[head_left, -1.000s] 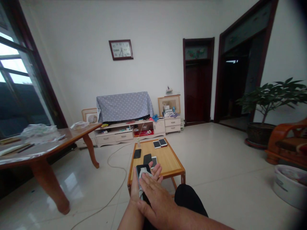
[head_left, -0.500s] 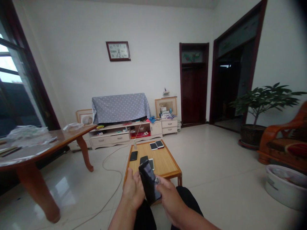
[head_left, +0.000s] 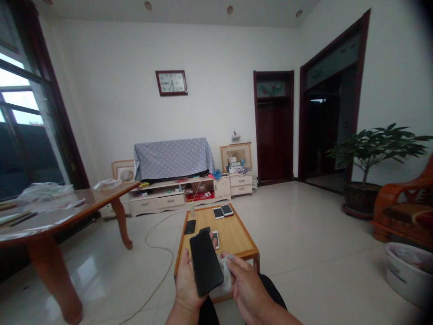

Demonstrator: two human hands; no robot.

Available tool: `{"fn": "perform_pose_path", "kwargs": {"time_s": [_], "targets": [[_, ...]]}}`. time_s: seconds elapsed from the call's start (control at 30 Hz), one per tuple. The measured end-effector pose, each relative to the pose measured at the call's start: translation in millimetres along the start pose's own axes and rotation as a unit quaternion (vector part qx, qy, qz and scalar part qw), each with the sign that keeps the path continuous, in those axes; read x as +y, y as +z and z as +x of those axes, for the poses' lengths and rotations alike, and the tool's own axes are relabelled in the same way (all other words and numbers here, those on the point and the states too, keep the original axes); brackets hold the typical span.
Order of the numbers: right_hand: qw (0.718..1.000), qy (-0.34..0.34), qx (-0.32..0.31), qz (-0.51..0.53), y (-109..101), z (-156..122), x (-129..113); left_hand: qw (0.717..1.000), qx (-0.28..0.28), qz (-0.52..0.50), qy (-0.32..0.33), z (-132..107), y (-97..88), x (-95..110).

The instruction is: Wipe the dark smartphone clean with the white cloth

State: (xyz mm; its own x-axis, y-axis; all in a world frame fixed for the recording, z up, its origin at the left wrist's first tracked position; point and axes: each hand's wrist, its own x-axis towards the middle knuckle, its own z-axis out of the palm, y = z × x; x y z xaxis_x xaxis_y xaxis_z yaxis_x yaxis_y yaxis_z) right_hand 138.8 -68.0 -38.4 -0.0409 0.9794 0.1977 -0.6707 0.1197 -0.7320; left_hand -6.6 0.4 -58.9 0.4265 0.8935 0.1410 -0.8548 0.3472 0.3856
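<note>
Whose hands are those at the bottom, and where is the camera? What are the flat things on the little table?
The camera sits on a person's head and looks forward and down, so you see the room the way that person does. The two hands at the bottom are the person's own. The left hand holds a black flat smartphone with a dark screen. The right hand grips a small whitish cloth just beside it. Beyond the hands stands a low square wooden table. More phones lie on it: two white-edged phones side by side at the far end, a black phone near the left edge, and others partly hidden behind the held one.
</note>
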Motion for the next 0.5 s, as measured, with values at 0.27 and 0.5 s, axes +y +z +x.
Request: {"fn": "perform_pose_path", "kwargs": {"time_s": [0.27, 0.5], "targets": [[0.986, -0.086, 0.064, -0.126, 1.6, 4.6, -16.6, 1.000, 0.024, 0.010, -0.012, -5.0, 31.1, 2.8], [0.754, -0.323, -0.061, -0.568, 11.4, 8.6, -23.5, 0.998, 0.037, 0.023, -0.052, -6.3, 42.4, -0.1]]}}
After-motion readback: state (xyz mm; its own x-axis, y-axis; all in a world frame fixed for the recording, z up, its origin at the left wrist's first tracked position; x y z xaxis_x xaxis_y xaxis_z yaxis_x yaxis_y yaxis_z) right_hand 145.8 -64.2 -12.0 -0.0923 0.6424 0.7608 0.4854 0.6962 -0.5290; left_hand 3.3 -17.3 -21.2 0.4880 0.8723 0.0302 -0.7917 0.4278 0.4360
